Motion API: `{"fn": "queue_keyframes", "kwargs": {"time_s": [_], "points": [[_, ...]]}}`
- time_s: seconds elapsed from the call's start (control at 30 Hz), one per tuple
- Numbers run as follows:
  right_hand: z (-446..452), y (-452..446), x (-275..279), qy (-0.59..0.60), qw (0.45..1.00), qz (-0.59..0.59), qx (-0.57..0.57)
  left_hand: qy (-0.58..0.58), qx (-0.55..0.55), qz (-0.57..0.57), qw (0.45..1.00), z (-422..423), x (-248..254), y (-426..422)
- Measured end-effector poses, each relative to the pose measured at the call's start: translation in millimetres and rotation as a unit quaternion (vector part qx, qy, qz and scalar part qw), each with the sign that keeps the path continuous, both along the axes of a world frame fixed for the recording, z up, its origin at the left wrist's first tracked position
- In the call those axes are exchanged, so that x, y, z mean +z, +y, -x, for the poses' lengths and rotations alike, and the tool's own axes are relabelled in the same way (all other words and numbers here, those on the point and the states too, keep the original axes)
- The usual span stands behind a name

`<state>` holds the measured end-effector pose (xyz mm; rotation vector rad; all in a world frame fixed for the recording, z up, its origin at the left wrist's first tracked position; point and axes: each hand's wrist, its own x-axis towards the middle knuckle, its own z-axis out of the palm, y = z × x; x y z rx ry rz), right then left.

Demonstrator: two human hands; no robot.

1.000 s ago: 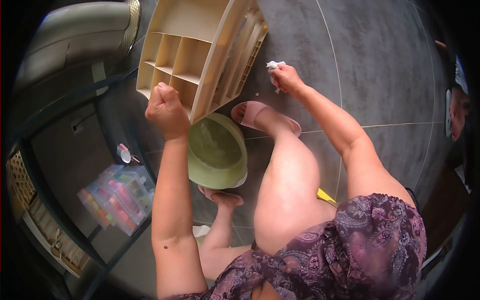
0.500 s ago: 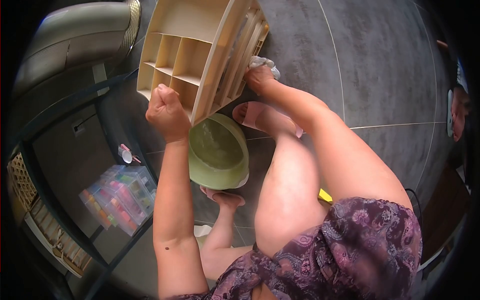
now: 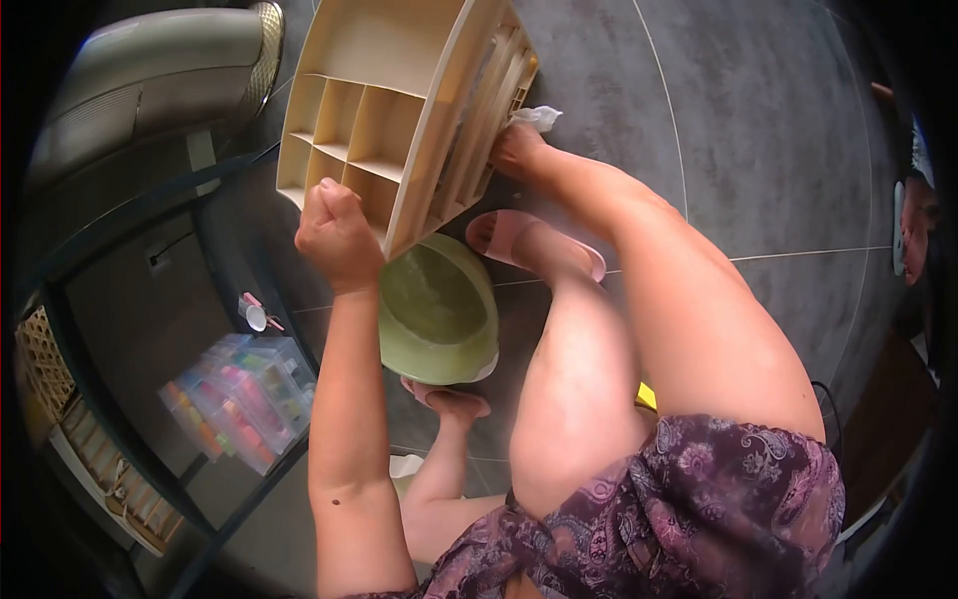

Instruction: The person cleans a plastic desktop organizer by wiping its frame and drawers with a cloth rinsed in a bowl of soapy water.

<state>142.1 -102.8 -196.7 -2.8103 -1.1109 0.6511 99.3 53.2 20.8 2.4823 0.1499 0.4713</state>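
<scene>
Your left hand, fingers curled on its edge, probably steadies the tilted cream plastic compartmented organizer before you; your right hand has crumpled white cloth, its fingers I cannot tell.

The cream compartmented organizer is tilted, white cloth beside it.

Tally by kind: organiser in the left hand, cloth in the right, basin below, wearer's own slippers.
Cream organiser: 1
White cloth: 1
Green basin: 1
Pink slippers: 2
Total: 5
</scene>
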Motion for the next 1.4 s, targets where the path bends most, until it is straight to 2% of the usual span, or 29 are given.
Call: {"fn": "queue_keyframes", "kwargs": {"time_s": [0.1, 0.2, 0.27, 0.33, 0.43, 0.47, 0.57, 0.67, 0.77, 0.87, 1.07, 1.17, 1.2, 1.3, 1.33, 1.4], "points": [[-2.6, -3.4, -2.6, 0.035, 0.999, 0.020, -0.027, -0.013, -0.001, -0.003, 1.000, -1.3, -0.4, -1.4], [9.1, 6.4, -7.5, -0.007, 0.986, -0.044, -0.160, -0.002, 0.005, 0.004, 1.000, 0.2, 0.2, -1.3], [5.0, -1.6, 1.8, 0.124, 0.952, -0.094, -0.262, 0.002, 0.007, 0.005, 1.000, 0.0, 0.9, -1.7], [2.5, -9.6, -4.5, 0.210, 0.897, -0.172, -0.348, -0.003, 0.005, 0.000, 1.000, -0.6, 0.6, -1.7], [4.6, -35.1, 14.8, 0.394, 0.730, -0.303, -0.469, -0.005, 0.000, 0.009, 1.000, -0.8, 0.6, -2.1], [6.8, -40.4, -9.6, 0.255, 0.787, -0.338, -0.449, 0.000, 0.002, 0.000, 1.000, -1.1, 1.7, -2.3], [0.1, -65.2, -16.1, 0.183, 0.757, -0.369, -0.507, 0.009, 0.008, -0.020, 1.000, -1.2, 4.2, -2.6], [-5.4, -71.2, 21.9, 0.040, 0.849, -0.259, -0.459, 0.008, 0.006, -0.021, 1.000, -1.8, 3.6, -1.7], [-16.4, -61.3, 9.9, 0.038, 0.923, -0.177, -0.341, 0.007, 0.005, -0.015, 1.000, -1.8, 4.0, -1.8], [-28.9, -55.3, 6.1, 0.018, 0.963, -0.090, -0.254, 0.003, 0.000, -0.016, 1.000, -2.2, 4.0, -1.6], [-36.9, -34.6, -7.5, -0.003, 0.976, -0.021, -0.218, 0.002, 0.002, -0.009, 1.000, -0.4, 3.1, -1.9], [-39.4, -33.0, -3.5, 0.085, 0.950, -0.068, -0.292, -0.005, -0.004, -0.022, 1.000, -0.3, 2.0, -1.6], [-38.0, -33.8, 2.8, 0.119, 0.921, -0.108, -0.355, -0.008, -0.004, -0.022, 1.000, -2.4, 3.7, -3.5], [-37.3, -35.1, 12.5, 0.178, 0.892, -0.110, -0.400, -0.006, 0.004, -0.028, 1.000, -0.7, 4.8, -4.7], [-42.6, -37.8, 16.1, 0.251, 0.882, -0.061, -0.394, -0.006, 0.007, -0.031, 0.999, -1.2, 4.4, -4.7], [-44.2, -42.5, 33.9, 0.201, 0.929, -0.043, -0.307, 0.001, 0.003, -0.028, 1.000, -1.2, 3.1, -2.1]]}}
